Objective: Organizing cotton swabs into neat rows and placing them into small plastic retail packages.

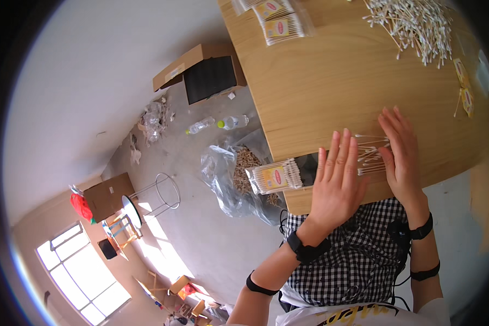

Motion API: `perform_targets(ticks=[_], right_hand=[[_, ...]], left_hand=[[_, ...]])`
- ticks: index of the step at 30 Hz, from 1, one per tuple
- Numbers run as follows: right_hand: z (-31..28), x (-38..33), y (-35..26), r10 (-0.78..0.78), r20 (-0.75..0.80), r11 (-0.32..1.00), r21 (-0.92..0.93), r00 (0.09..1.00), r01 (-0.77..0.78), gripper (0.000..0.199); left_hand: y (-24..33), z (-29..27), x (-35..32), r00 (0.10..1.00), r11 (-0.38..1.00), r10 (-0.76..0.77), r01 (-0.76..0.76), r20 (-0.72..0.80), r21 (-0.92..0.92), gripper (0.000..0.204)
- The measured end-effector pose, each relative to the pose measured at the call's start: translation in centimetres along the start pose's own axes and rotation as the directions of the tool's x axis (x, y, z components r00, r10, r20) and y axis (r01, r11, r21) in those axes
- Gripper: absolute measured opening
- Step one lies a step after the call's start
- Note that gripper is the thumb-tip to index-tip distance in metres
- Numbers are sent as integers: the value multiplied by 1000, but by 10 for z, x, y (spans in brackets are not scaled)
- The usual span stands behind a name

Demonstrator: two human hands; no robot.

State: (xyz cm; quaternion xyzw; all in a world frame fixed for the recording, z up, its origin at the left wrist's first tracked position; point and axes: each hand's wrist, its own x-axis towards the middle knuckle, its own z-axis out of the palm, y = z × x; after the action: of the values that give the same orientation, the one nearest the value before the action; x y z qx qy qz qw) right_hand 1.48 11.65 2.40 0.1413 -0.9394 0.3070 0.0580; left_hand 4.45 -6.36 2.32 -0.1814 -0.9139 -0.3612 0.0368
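Observation:
My left hand lies flat near the table's front edge, fingers straight and close together. My right hand is to its right, fingers stretched out, slightly tilted. Between the two palms several loose cotton swabs lie roughly side by side; their ends reach toward both hands, and some are partly hidden. Left of my left hand, a clear pack of cotton swabs with a yellow and red label juts past the table's left edge. A dark flat piece shows between that pack and my left fingers.
A big heap of loose swabs covers the table's far right. Filled swab packs lie at the far left, yellow labels at the right edge. On the floor are an open carton, plastic bottles and a clear bag.

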Motion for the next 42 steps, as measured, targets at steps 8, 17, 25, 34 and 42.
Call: perform_targets(ticks=[8, 17, 25, 34, 42], right_hand=[[20, 15, 13, 12, -40, 996, -83, 999, -16, 45], [13, -16, 50, 49, -4, 974, -222, 999, -49, 43], [5, -16, 65, 111, -73, 992, -46, 991, -115, 33], [0, -23, 61, 110, 26, 989, 96, 994, -112, 27], [21, -9, 18, 249, -46, 965, 101, 967, -244, 45]], left_hand=[[13, 50, -2, 998, 982, -14, 3, 57, 189, 85], [25, 66, -22, 990, 962, 39, -75, 139, 264, 104], [19, 75, 10, 994, 960, 81, -98, 77, 261, 101], [14, 65, 3, 990, 955, 139, -139, 19, 260, 69], [-26, -84, -44, 868, 866, -127, -139, -479, -481, 39]])
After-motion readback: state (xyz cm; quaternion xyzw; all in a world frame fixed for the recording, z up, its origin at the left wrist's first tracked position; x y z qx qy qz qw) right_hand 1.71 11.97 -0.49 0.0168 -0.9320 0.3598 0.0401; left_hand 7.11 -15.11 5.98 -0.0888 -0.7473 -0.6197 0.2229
